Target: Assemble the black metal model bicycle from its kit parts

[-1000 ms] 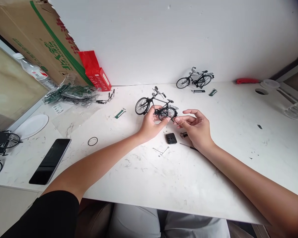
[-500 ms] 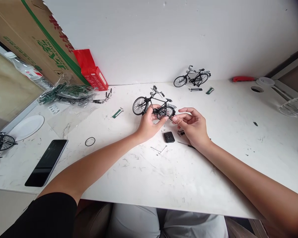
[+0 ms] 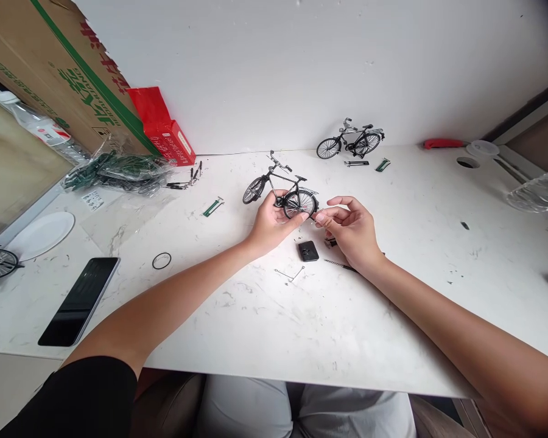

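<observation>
Black metal and thin spokes make up the small model bicycle (image 3: 281, 190) that we hold near the middle of the white desk (image 3: 393, 316). Our left hand (image 3: 270, 224) wraps its fingers around the frame by the rear wheel, its grip closed on the bicycle so the model stays lifted and tilted, front wheel pointing away to the left; that steadies it and turns the rear end toward the other hand. Our right hand (image 3: 354, 234) comes in from the right with thumb and forefinger pinched together just at the rear wheel, touching it or some tiny part there; the piece is too small for us to tell which.

Loose bits lie close below the hands, within easy reach: a small black block (image 3: 308, 250), a bent wire (image 3: 291, 277) and a thin dark tool (image 3: 342, 264) partly under the right wrist. A second bicycle (image 3: 349, 141) stands at the back by the wall, well apart. A phone (image 3: 78, 300), a rubber ring (image 3: 161, 260) and a white plate (image 3: 41, 234) sit off to the left, beside a pile of plastic bags (image 3: 119, 171) and a cardboard box (image 3: 59, 79).
</observation>
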### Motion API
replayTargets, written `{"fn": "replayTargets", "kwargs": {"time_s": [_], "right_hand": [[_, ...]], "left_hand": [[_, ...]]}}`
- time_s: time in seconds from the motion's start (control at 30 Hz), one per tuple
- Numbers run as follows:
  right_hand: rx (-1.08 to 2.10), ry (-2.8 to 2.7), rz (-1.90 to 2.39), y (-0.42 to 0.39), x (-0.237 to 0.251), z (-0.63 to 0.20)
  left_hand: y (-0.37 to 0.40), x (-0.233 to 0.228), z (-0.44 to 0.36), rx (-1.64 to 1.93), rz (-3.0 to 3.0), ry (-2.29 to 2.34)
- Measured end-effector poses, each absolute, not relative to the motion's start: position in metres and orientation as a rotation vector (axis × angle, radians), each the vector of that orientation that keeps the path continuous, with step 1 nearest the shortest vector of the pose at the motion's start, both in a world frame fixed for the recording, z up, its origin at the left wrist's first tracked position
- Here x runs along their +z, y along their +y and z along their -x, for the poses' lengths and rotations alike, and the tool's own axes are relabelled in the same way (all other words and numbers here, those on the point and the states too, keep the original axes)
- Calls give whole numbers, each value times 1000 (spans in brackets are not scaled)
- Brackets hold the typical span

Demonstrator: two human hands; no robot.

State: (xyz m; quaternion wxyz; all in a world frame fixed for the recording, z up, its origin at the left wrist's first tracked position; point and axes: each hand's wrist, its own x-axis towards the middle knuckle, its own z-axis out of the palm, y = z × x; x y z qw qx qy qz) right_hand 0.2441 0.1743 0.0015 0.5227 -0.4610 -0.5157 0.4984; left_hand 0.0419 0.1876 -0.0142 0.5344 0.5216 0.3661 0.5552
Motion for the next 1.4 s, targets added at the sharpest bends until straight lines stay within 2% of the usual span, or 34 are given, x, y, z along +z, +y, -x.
{"fn": "replayTargets", "kwargs": {"time_s": [0.83,1.4], "right_hand": [[1306,-1197,1118,173,6,-243],[1318,-1275,1142,174,7,-245]], "left_hand": [[183,-16,-41,1380,-1547,928],[184,-16,-40,1373,-1516,945]]}}
